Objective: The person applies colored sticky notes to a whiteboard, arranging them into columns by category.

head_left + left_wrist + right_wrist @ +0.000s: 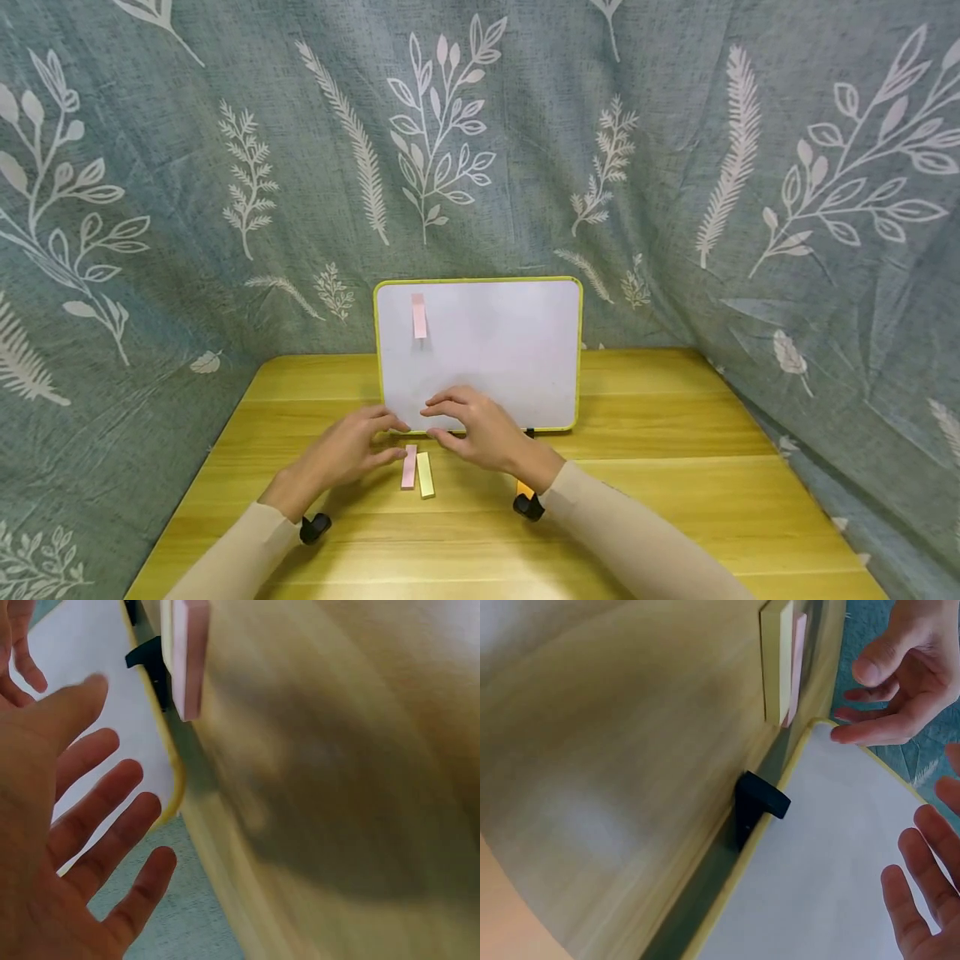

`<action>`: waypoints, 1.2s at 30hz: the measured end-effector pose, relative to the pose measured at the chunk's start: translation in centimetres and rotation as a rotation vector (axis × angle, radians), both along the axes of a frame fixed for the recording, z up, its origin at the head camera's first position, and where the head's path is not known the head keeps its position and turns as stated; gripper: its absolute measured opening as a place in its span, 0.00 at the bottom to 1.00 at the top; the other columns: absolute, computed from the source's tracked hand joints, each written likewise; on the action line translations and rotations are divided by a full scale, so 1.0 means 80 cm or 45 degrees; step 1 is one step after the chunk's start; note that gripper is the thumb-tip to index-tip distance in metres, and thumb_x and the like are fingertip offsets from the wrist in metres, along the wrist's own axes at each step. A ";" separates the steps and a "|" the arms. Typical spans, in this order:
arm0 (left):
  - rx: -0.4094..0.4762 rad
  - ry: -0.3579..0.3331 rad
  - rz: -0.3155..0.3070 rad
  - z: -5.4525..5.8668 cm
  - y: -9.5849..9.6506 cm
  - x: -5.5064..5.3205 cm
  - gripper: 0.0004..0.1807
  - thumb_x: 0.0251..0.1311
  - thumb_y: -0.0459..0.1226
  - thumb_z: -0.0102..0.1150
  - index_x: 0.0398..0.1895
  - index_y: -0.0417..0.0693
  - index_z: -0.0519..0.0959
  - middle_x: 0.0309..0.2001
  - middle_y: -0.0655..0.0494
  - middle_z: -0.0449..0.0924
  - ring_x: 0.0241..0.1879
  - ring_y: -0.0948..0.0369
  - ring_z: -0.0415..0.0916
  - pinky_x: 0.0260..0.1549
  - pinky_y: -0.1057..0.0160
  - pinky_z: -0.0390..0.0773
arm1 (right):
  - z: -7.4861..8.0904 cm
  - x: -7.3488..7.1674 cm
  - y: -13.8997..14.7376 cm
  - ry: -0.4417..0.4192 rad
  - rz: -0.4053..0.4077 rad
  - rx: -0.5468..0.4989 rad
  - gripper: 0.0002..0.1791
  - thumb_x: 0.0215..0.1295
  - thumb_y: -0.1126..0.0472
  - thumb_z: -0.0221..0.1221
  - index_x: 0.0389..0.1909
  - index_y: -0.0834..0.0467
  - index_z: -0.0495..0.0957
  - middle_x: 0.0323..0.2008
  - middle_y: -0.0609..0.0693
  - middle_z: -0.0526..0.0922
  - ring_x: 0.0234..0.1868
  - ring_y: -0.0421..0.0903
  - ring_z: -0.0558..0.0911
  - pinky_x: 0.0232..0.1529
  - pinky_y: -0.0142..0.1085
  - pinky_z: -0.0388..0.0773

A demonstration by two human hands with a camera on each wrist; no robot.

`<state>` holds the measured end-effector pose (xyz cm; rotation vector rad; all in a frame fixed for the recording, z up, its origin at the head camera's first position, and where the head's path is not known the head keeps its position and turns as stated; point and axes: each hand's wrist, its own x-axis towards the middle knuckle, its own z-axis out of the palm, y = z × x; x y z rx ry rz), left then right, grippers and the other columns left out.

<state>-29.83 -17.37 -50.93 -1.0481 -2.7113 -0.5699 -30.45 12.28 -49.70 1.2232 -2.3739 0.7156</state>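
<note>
Both hands hover before the lower left part of a whiteboard (495,358) with a yellow frame. My left hand (348,450) has its fingers spread and relaxed, holding nothing; in the left wrist view its fingertips (124,776) are apart from everything. The right hand (480,429) is also loose and holds nothing, its fingers in front of the board. A pink sticky note (418,317) hangs on the board's upper left. Below the hands, a pink sticky-note pad (408,467) and a yellow sticky-note pad (426,475) lie side by side, the pink one near my left thumb.
An orange pad (524,489) lies partly hidden under the right wrist. Black feet (754,806) hold the board's bottom edge on the wooden table (645,467). Behind the board hangs a grey-green leaf-patterned cloth (525,167), which also runs along both sides.
</note>
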 end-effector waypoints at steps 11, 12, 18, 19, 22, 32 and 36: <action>-0.105 -0.156 -0.030 -0.020 -0.008 0.003 0.26 0.69 0.51 0.86 0.64 0.50 0.93 0.59 0.57 0.91 0.58 0.54 0.89 0.62 0.45 0.91 | -0.014 0.007 -0.015 -0.097 0.035 0.201 0.18 0.82 0.53 0.74 0.65 0.54 0.93 0.65 0.50 0.93 0.68 0.49 0.91 0.71 0.42 0.89; -0.111 -0.159 -0.024 -0.022 -0.008 0.003 0.26 0.69 0.51 0.86 0.64 0.51 0.92 0.59 0.58 0.90 0.58 0.55 0.89 0.61 0.46 0.91 | -0.015 0.008 -0.017 -0.110 0.032 0.225 0.18 0.82 0.52 0.74 0.65 0.54 0.93 0.65 0.50 0.93 0.68 0.49 0.90 0.71 0.42 0.89; -0.106 -0.172 -0.018 -0.025 -0.007 0.001 0.26 0.69 0.53 0.85 0.64 0.52 0.93 0.58 0.58 0.90 0.56 0.55 0.88 0.59 0.46 0.91 | -0.022 0.009 -0.026 -0.227 0.019 0.328 0.18 0.84 0.51 0.72 0.67 0.54 0.92 0.67 0.50 0.92 0.72 0.51 0.88 0.76 0.45 0.86; -0.102 -0.180 -0.017 -0.024 -0.007 0.001 0.26 0.69 0.53 0.85 0.64 0.52 0.93 0.58 0.58 0.90 0.56 0.55 0.89 0.59 0.46 0.91 | -0.023 0.009 -0.028 -0.242 0.018 0.340 0.19 0.84 0.51 0.72 0.67 0.54 0.92 0.67 0.50 0.92 0.72 0.51 0.88 0.77 0.45 0.85; -0.100 -0.198 -0.006 -0.025 -0.007 0.001 0.27 0.69 0.54 0.85 0.65 0.54 0.93 0.59 0.59 0.90 0.58 0.56 0.89 0.61 0.46 0.91 | -0.029 0.008 -0.033 -0.238 0.018 0.386 0.20 0.84 0.49 0.72 0.68 0.53 0.92 0.67 0.49 0.92 0.72 0.50 0.88 0.78 0.44 0.84; -0.092 -0.253 -0.014 -0.020 -0.009 0.002 0.29 0.69 0.52 0.85 0.69 0.54 0.91 0.61 0.59 0.90 0.61 0.54 0.88 0.63 0.44 0.91 | -0.043 0.012 -0.045 -0.223 0.018 0.467 0.19 0.81 0.45 0.75 0.64 0.50 0.93 0.67 0.46 0.91 0.71 0.45 0.87 0.76 0.37 0.85; -0.099 -0.264 0.002 -0.021 -0.010 0.004 0.29 0.69 0.52 0.85 0.69 0.53 0.91 0.62 0.58 0.90 0.63 0.52 0.87 0.66 0.42 0.90 | -0.044 0.015 -0.049 -0.180 0.026 0.463 0.18 0.79 0.43 0.76 0.59 0.50 0.95 0.64 0.46 0.91 0.67 0.44 0.89 0.71 0.36 0.87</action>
